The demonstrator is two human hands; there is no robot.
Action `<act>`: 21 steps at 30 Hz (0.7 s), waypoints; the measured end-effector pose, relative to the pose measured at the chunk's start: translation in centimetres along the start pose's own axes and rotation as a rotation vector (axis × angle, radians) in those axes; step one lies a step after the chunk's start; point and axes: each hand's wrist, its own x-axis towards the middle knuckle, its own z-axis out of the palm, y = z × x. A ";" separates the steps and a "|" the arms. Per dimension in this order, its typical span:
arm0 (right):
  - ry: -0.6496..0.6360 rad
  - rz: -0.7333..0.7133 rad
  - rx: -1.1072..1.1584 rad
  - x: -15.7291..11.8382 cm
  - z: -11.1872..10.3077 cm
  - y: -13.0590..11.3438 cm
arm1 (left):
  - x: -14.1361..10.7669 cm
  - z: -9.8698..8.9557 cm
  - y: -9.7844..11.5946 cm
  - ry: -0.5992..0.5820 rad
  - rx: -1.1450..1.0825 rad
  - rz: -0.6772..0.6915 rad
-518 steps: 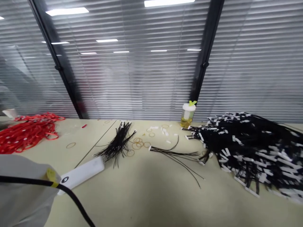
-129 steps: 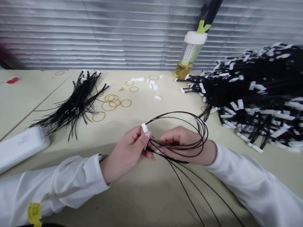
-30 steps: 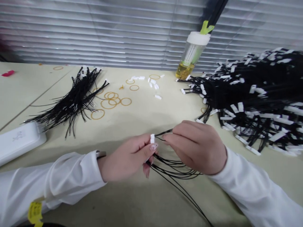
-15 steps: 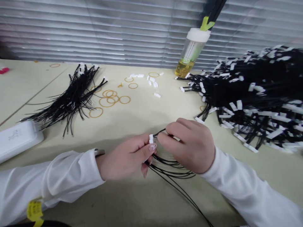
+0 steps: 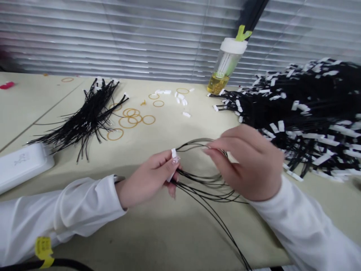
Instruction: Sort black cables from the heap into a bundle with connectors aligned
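My left hand [image 5: 148,177] pinches a small white connector [image 5: 173,153] at the end of a bunch of thin black wires [image 5: 203,186]. The wires hang from it in loose loops over the table. My right hand [image 5: 248,162] is raised just to the right and holds the upper strands between thumb and fingertips. The two hands are apart, with wire loops spanning the gap. Long wire ends trail down toward the near table edge.
A loose bundle of black wires [image 5: 87,118] lies at left, beside scattered rubber bands [image 5: 132,120] and small white connectors [image 5: 180,99]. A large heap of white-tipped wires [image 5: 304,113] fills the right. A bottle with yellow liquid [image 5: 227,67] and a white case [image 5: 22,167] stand nearby.
My right hand has moved up and to the right, away from my left hand, opening the wire loops wider. My left hand still has the connector and has shifted slightly up.
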 end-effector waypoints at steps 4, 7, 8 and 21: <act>-0.253 0.054 0.066 -0.3 -1.0 0.3 | 0.3 0.1 0.2 0.151 -0.195 0.006; -0.512 0.080 -0.063 -0.9 -0.5 0.4 | 0.3 0.4 0.5 0.209 -0.279 -0.016; -0.560 0.101 -0.101 -1.0 -0.3 0.4 | 0.3 0.4 0.6 0.220 -0.289 -0.025; -0.257 0.181 -0.344 -1.1 -0.2 2.1 | 0.4 0.5 0.6 0.265 -0.309 -0.016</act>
